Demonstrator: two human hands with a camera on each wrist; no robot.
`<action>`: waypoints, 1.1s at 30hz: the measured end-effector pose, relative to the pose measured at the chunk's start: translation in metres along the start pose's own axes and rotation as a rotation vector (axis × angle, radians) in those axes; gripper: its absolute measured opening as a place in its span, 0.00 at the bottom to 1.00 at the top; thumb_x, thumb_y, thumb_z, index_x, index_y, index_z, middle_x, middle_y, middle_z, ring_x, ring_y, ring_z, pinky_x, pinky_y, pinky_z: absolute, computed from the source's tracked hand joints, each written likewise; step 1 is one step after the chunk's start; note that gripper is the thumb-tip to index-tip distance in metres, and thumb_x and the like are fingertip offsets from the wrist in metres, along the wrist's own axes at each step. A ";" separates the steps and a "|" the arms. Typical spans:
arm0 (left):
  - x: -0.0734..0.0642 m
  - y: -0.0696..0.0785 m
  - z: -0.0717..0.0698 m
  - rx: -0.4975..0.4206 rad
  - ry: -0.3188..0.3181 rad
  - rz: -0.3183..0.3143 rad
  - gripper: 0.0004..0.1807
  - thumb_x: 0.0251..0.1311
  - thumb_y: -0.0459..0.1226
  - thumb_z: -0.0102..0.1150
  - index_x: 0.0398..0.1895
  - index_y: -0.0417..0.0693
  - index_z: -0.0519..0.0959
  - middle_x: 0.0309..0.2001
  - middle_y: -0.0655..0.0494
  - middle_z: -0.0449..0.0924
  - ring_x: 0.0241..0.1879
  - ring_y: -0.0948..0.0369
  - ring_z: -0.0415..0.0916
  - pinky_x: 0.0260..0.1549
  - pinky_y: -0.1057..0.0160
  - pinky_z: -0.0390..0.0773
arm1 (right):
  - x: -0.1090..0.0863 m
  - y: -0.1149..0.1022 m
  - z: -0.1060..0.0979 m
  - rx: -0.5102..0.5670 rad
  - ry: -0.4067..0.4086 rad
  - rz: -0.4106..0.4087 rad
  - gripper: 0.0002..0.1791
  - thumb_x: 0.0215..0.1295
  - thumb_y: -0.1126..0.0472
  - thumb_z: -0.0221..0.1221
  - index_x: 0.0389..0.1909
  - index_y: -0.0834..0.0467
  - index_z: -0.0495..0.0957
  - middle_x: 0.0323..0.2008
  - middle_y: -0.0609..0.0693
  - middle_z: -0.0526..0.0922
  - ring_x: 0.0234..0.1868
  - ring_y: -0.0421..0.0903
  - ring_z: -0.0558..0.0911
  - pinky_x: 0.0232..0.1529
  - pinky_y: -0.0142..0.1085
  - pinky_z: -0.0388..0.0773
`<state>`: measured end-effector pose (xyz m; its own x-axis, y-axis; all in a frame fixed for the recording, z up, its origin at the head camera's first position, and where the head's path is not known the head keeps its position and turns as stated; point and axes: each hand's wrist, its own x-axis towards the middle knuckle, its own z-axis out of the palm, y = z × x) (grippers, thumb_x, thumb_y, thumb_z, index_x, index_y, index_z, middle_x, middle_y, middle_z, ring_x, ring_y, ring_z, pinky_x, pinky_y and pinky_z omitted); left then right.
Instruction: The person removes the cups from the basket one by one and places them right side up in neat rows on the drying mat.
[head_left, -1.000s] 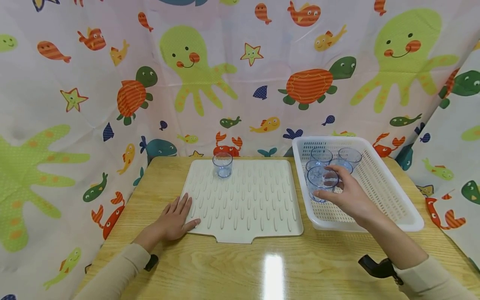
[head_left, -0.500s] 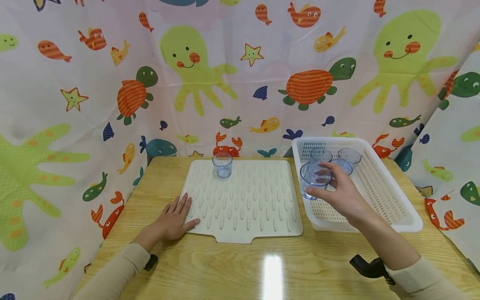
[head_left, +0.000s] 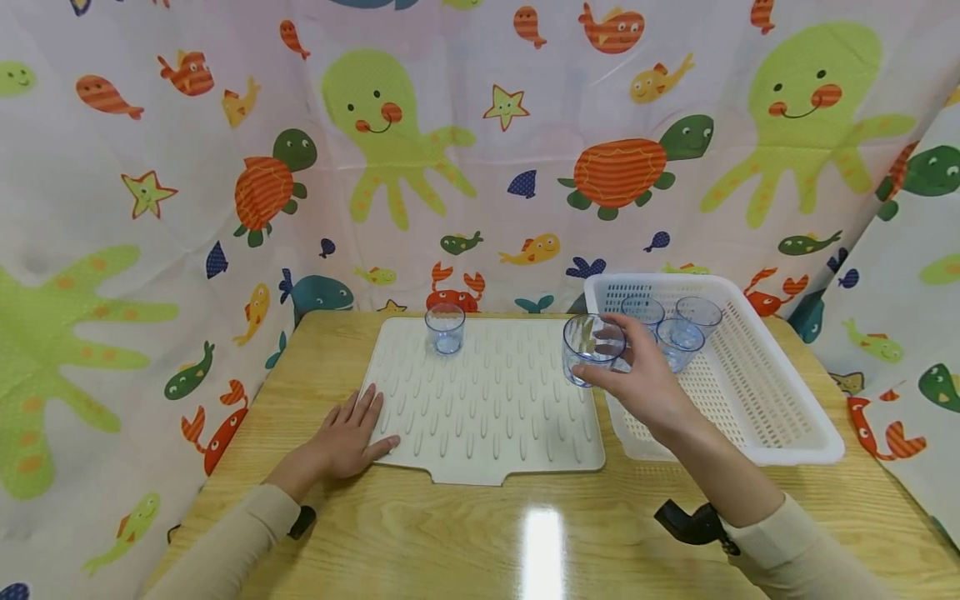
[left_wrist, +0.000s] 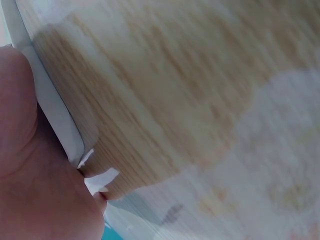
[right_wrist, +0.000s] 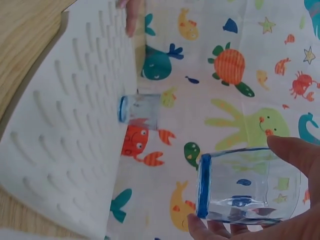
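My right hand (head_left: 645, 375) grips a clear bluish drinking glass (head_left: 584, 354) by its sides, above the right edge of the white ribbed drying board (head_left: 480, 400). In the right wrist view, thumb and fingers curl round that glass (right_wrist: 245, 187), its thick blue base toward the board. Another glass (head_left: 446, 333) stands upright on the board at the back left. My left hand (head_left: 345, 437) rests palm down with straight fingers over the board's left edge. The left wrist view shows only part of that hand (left_wrist: 40, 170) beside the board's edge.
A white perforated plastic basket (head_left: 795, 446) stands right of the board, with several more glasses (head_left: 681, 342) in its back left part. The wooden table (head_left: 420, 533) extends in front of both. A curtain (head_left: 495, 275) printed with sea animals hangs behind and along the sides.
The right hand has lifted the glass out of the basket and carried it left to over the board's right edge. The left hand has stayed in place.
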<state>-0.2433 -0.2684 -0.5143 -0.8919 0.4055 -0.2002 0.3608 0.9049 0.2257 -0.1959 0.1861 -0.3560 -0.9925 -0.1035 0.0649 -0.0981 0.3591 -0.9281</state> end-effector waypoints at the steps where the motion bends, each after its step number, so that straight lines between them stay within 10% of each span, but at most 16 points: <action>1: 0.000 0.000 -0.001 0.004 -0.004 0.000 0.54 0.71 0.70 0.36 0.83 0.38 0.41 0.83 0.41 0.32 0.80 0.38 0.32 0.72 0.32 0.41 | 0.001 -0.002 0.003 0.011 0.002 0.000 0.50 0.65 0.56 0.71 0.80 0.55 0.51 0.71 0.61 0.63 0.70 0.61 0.68 0.58 0.53 0.75; 33: 0.002 -0.002 -0.001 0.010 -0.019 -0.016 0.56 0.70 0.72 0.34 0.83 0.40 0.40 0.83 0.42 0.31 0.81 0.39 0.32 0.73 0.32 0.40 | 0.068 -0.004 0.085 0.214 0.195 0.072 0.47 0.62 0.63 0.70 0.78 0.53 0.55 0.72 0.59 0.63 0.70 0.59 0.65 0.61 0.53 0.74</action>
<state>-0.2461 -0.2693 -0.5146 -0.8923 0.3934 -0.2213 0.3496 0.9125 0.2125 -0.2563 0.0984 -0.3788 -0.9937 0.1025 0.0456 -0.0295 0.1529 -0.9878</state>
